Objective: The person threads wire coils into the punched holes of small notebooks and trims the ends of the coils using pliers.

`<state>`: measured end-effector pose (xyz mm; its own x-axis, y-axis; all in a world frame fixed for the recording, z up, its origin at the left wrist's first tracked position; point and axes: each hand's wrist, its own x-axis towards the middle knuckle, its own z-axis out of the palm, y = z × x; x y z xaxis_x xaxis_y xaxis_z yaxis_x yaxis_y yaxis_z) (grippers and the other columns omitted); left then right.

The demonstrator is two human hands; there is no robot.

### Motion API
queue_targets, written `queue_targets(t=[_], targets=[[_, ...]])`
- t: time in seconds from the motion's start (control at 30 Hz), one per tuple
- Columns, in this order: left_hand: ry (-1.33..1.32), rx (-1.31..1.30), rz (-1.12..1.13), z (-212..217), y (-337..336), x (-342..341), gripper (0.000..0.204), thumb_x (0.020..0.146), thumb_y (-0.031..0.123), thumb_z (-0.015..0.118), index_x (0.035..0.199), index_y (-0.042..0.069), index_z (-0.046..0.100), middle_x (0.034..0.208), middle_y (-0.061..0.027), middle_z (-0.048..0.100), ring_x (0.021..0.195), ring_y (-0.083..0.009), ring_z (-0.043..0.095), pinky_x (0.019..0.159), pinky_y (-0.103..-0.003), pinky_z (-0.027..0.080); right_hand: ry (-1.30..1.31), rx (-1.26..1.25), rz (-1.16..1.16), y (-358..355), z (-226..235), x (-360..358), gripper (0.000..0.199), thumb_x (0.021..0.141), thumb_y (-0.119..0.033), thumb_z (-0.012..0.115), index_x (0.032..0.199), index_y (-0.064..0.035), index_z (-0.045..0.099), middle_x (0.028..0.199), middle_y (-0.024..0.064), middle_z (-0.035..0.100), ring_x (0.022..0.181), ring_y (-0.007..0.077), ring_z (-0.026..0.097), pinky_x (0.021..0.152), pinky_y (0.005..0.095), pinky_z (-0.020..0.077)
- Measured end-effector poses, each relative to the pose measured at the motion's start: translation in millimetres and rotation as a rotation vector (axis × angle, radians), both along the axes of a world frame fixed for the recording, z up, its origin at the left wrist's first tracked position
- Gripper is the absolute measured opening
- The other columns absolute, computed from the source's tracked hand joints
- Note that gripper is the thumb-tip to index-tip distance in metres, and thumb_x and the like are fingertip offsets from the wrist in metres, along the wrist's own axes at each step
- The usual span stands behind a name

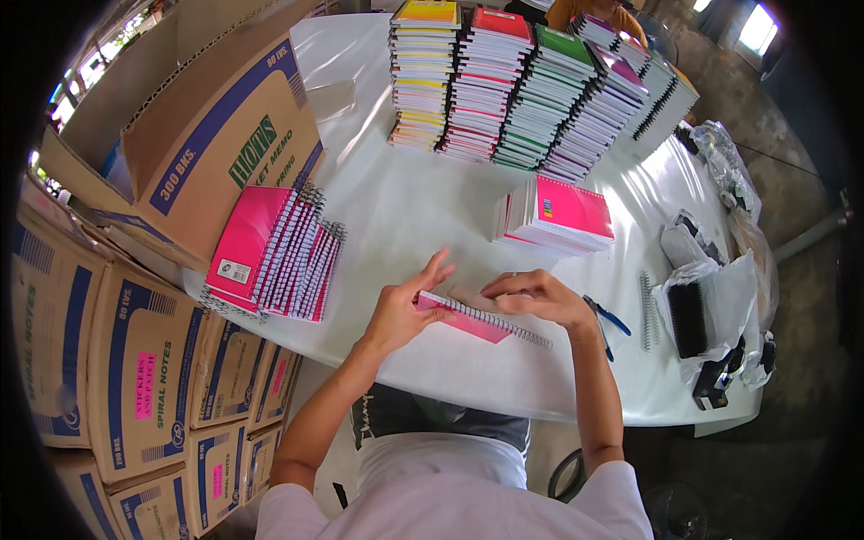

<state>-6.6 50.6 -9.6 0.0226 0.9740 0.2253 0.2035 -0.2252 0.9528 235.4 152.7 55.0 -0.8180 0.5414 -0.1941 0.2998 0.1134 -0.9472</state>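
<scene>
A pink notebook (472,322) is tilted over the white table, its spiral edge upward. My left hand (400,310) grips its left end, thumb on the pink cover and fingers behind. A wire coil (531,337) runs along the notebook's edge and sticks out past its right end. My right hand (537,299) is just above the coil, with bent fingers reaching left and apart. Whether its fingertips touch the wire is hard to tell. To the right of that hand lie blue-handled pliers (607,317). A loose coil (648,310) rests farther right.
Spiral-bound pink notebooks (270,256) are piled at left, beside an open carton (225,135). A short pink-covered stack (571,216) stands ahead. Tall notebook stacks (495,90) line the back. Plastic-wrapped black coils (691,319) are at right; closed cartons (148,369) stand lower left. Another person (594,11) is behind the stacks.
</scene>
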Motion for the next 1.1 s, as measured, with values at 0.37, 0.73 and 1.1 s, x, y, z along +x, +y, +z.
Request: queue_targets(t=[0.37,0.73,1.1], targets=[[-0.179,-0.091,0.037,-9.5,-0.5,0.0,0.114,0.065,0.009,0.089,0.157,0.025,0.022,0.148,-0.0183,0.047,0.123,-0.0265,0.06,0.098,-0.035,0.054,0.046,0.082,-0.002,-6.0,2.4,-12.2,0.039,0.084,-0.032,0.076,0.105,0.0006,0.075,0.107,0.017,0.07,0.103,0.025,0.062,0.092,0.0352,0.047],[-0.194,-0.131,-0.252,-20.9,1.5,-18.8,0.067,0.088,0.012,0.073,0.147,0.002,0.042,0.149,-0.0134,0.048,0.133,-0.0205,0.05,0.107,-0.032,0.044,-0.104,0.387,-0.245,-18.8,-11.4,3.5,0.04,0.084,-0.036,0.077,0.113,-0.0093,0.074,0.116,0.0163,0.067,0.108,0.0303,0.062,0.096,0.0413,0.0448],[-0.076,-0.171,-0.194,11.4,-9.5,-5.6,0.05,0.093,0.016,0.069,0.14,0.007,0.054,0.131,-0.0077,0.065,0.12,-0.0178,0.062,0.098,-0.028,0.049,-0.802,1.09,-0.735,-74.2,-74.6,149.8,0.058,0.087,-0.024,0.072,0.14,-0.0125,0.052,0.137,0.0195,0.049,0.129,0.0373,0.045,0.106,0.0533,0.0333]])
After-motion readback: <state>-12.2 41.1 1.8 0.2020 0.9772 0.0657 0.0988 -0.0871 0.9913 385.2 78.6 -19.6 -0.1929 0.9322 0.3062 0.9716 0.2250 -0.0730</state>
